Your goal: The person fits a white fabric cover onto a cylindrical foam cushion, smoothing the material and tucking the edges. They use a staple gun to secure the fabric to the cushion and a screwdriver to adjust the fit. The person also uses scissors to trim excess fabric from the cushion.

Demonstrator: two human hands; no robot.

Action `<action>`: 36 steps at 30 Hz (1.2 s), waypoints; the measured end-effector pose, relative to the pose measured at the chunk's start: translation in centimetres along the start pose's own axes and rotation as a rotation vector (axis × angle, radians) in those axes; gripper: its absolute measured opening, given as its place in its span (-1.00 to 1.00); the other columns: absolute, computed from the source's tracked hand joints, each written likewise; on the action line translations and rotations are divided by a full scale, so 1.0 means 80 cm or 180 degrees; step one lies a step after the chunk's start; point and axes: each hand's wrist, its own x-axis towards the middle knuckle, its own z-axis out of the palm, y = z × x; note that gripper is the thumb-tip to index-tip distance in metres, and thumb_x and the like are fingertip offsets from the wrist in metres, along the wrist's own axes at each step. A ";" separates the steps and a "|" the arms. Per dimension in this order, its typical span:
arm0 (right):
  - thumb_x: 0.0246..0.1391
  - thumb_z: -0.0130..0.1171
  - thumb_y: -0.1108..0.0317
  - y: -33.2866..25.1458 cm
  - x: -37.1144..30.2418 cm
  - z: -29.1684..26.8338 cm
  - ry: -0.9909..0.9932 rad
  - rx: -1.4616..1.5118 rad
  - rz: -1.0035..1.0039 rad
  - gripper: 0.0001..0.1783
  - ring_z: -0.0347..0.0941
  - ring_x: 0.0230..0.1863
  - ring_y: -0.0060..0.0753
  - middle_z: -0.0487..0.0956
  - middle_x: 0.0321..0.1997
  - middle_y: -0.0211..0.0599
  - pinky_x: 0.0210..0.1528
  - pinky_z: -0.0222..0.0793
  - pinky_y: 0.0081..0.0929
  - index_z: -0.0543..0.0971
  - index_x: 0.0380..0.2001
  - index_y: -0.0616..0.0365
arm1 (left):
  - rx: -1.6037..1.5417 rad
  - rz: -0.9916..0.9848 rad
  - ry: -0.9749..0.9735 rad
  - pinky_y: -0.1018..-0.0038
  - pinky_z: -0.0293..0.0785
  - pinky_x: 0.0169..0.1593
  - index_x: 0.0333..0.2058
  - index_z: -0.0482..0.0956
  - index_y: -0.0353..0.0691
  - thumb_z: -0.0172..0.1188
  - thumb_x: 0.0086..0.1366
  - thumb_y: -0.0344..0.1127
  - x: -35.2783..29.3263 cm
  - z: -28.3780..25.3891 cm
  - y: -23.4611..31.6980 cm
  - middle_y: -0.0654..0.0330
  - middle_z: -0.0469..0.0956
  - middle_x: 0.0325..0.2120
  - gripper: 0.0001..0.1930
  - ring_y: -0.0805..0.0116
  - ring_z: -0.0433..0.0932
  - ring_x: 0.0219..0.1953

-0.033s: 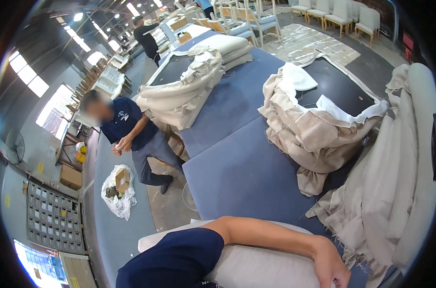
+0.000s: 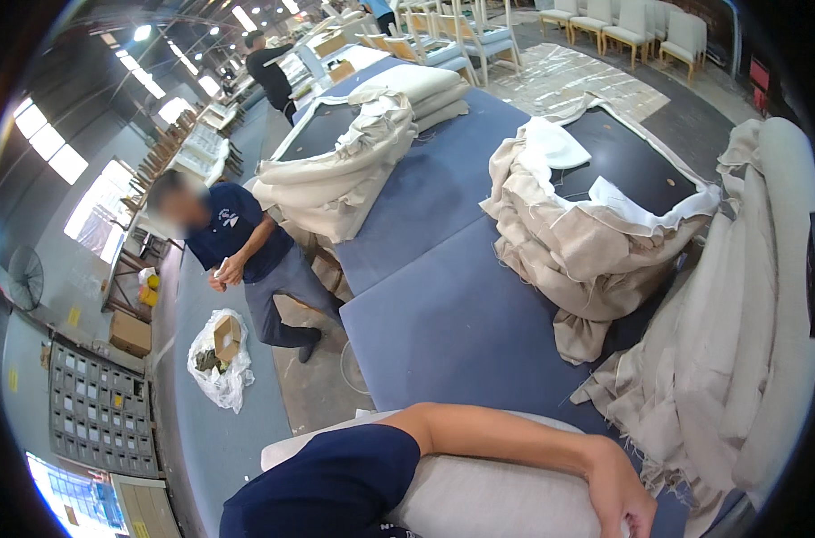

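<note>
A beige upholstered cushion point(image 2: 501, 498) lies at the lower edge of the view, on the blue-grey padded table. My left arm, in a dark blue short sleeve, reaches across it toward the right. At the cushion's right end my left hand point(image 2: 618, 493) bends down with its fingers curled in against the edge. The fingertips are partly cut off by the lower rim, so the exact hold is hard to see. My right hand is out of view.
Beyond the cushion stands a dark-bottomed seat piece point(image 2: 627, 161) with bunched beige fabric, and a similar one point(image 2: 335, 170) further left. Draped beige cloth point(image 2: 703, 359) hangs at the right. A co-worker point(image 2: 237, 233) stands left of the table point(image 2: 443, 332), near a plastic bag point(image 2: 219, 372).
The view has shifted very slightly. My left hand stays at the cushion's right end with its fingers a little changed in position. The co-worker's hands have barely moved.
</note>
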 end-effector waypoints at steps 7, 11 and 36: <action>0.10 0.28 0.14 0.053 -0.281 0.002 0.0380 0.0475 0.0425 -0.56 0.56 -0.02 0.12 0.57 -0.08 -0.04 -0.04 0.48 0.02 0.48 0.00 0.05 | 0.0812 -0.0552 0.0782 0.35 0.49 -0.03 -0.20 0.54 -0.38 0.20 0.38 -0.12 -0.054 -0.014 0.066 0.15 0.59 -0.35 -0.65 0.33 0.56 -0.19; 0.08 0.29 0.14 -0.041 -0.374 0.072 0.0487 0.0384 0.0778 -0.54 0.56 -0.01 0.12 0.56 -0.06 -0.06 -0.05 0.49 0.03 0.47 0.02 0.03 | 0.2429 -0.1601 0.1688 0.41 0.48 -0.18 -0.30 0.55 -0.39 0.13 0.34 -0.41 -0.066 0.032 0.155 0.11 0.60 -0.41 -0.87 0.36 0.56 -0.36; 0.41 0.07 0.22 -0.366 -0.409 -0.239 0.2437 0.6600 -0.0133 -0.74 0.60 0.01 -0.21 0.56 0.04 -0.04 0.02 0.63 -0.15 0.31 0.01 0.07 | 0.0966 -0.1177 0.1708 0.46 0.45 -0.21 -0.36 0.62 -0.36 -0.06 0.47 0.07 -0.062 0.080 0.108 0.10 0.60 -0.48 -0.46 0.38 0.55 -0.37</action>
